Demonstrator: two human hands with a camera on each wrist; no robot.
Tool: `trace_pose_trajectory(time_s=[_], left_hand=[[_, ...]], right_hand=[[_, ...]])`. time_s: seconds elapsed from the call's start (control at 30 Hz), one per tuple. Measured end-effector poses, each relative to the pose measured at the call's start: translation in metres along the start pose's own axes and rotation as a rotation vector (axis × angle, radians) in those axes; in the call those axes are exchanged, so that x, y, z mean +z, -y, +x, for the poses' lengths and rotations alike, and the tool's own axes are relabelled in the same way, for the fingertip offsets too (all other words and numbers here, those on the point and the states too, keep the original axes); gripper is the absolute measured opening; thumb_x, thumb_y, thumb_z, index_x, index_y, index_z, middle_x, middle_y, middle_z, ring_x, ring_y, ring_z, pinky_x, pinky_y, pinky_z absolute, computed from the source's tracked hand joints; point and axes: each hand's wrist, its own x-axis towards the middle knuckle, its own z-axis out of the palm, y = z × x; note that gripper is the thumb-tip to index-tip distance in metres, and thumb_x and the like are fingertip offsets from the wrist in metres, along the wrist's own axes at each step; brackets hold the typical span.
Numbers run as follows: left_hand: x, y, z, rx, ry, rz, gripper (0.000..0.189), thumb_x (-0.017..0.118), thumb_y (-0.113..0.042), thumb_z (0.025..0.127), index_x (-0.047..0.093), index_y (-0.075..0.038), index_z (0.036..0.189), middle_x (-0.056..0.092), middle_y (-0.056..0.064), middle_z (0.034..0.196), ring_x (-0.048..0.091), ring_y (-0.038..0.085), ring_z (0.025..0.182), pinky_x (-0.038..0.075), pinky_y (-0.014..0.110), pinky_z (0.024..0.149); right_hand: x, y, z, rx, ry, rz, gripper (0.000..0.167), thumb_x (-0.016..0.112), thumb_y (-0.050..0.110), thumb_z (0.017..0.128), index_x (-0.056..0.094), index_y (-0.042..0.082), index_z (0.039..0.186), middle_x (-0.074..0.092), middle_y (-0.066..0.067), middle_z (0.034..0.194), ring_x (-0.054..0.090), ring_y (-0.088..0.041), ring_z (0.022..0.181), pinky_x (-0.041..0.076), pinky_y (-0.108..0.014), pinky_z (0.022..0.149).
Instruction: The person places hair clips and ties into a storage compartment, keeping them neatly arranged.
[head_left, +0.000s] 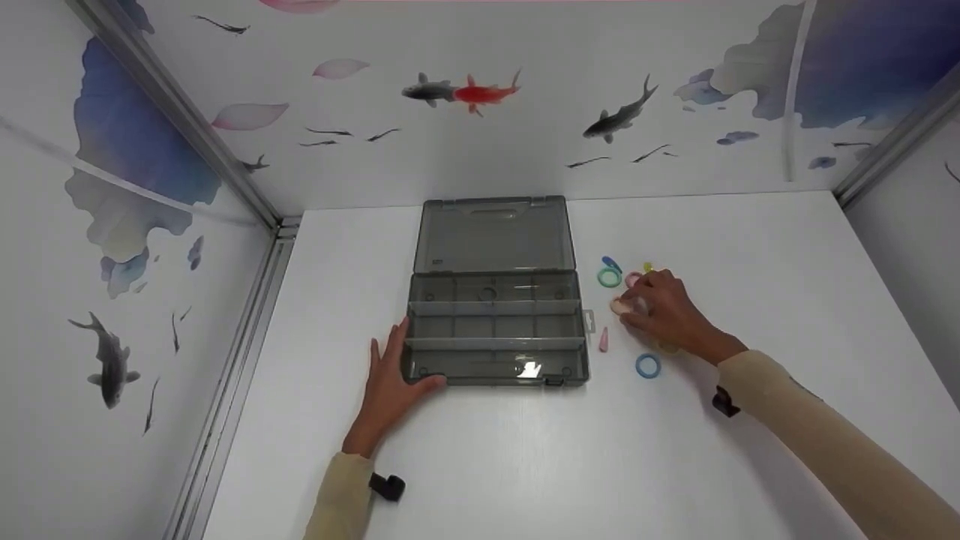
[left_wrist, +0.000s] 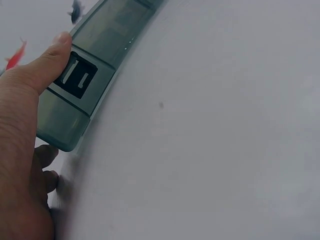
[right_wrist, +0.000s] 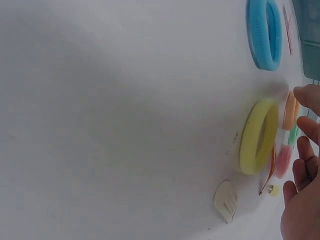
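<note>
A grey see-through compartment box (head_left: pixel 495 307) lies with its lid (head_left: pixel 495 236) folded back. My left hand (head_left: pixel 390 390) rests at its front left corner, fingers spread along the left side. In the left wrist view the thumb (left_wrist: pixel 52 57) lies on the front wall beside the dark latch (left_wrist: pixel 77 75). My right hand (head_left: pixel 667 311) reaches down right of the box, its thumb and forefinger pinching an orange hair tie (right_wrist: pixel 290 111). Around it lie a green hair tie (head_left: pixel 609 277), a pink one (right_wrist: pixel 284 161), a yellow one (right_wrist: pixel 257 137) and a blue one (head_left: pixel 648 366).
A pink hair clip (head_left: pixel 604 340) lies near the box's hang tab (head_left: pixel 589 322), a blue clip (head_left: pixel 612 264) behind the green tie. In the right wrist view are a whitish clip (right_wrist: pixel 226 201) and a small yellow piece (right_wrist: pixel 273 190). Printed panels wall the white table (head_left: pixel 480 465).
</note>
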Motion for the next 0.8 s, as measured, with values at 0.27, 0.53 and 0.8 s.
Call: trace_pose_trajectory(time_s=[0.27,0.53,0.8], left_hand=[[0.0003,-0.0022,0.0028,0.002,-0.005,0.009,0.122,0.090,-0.064,0.086,0.016,-0.036,0.178,0.014,0.009,0.185,-0.013,0.053,0.166,0.014,0.081,0.127],[-0.0007,-0.0044,0.0015,-0.005,-0.008,-0.008,0.122,0.090,-0.065,0.086,0.015,-0.039,0.178,0.012,0.009,0.185,-0.014,0.051,0.166,0.011,0.081,0.127],[0.0011,-0.0049,-0.0018,-0.004,-0.014,0.000,0.122,0.090,-0.064,0.085,0.015,-0.039,0.178,0.013,0.008,0.185,-0.014,0.051,0.166,0.013,0.081,0.126]], right_hand=[[-0.0036,-0.0026,-0.0044,0.032,0.004,0.001,0.018,0.086,0.009,0.096,0.083,0.004,0.113,0.063,-0.020,0.122,0.047,-0.035,0.114,0.036,-0.054,0.097],[-0.0034,0.0003,-0.0048,0.028,-0.005,-0.032,0.005,0.081,0.005,0.100,0.085,0.007,0.103,0.062,-0.016,0.115,0.048,-0.033,0.112,0.038,-0.052,0.096],[-0.0025,0.0020,-0.0056,0.036,-0.012,-0.015,0.005,0.080,0.005,0.101,0.086,0.006,0.101,0.063,-0.017,0.118,0.050,-0.034,0.116,0.041,-0.054,0.100]])
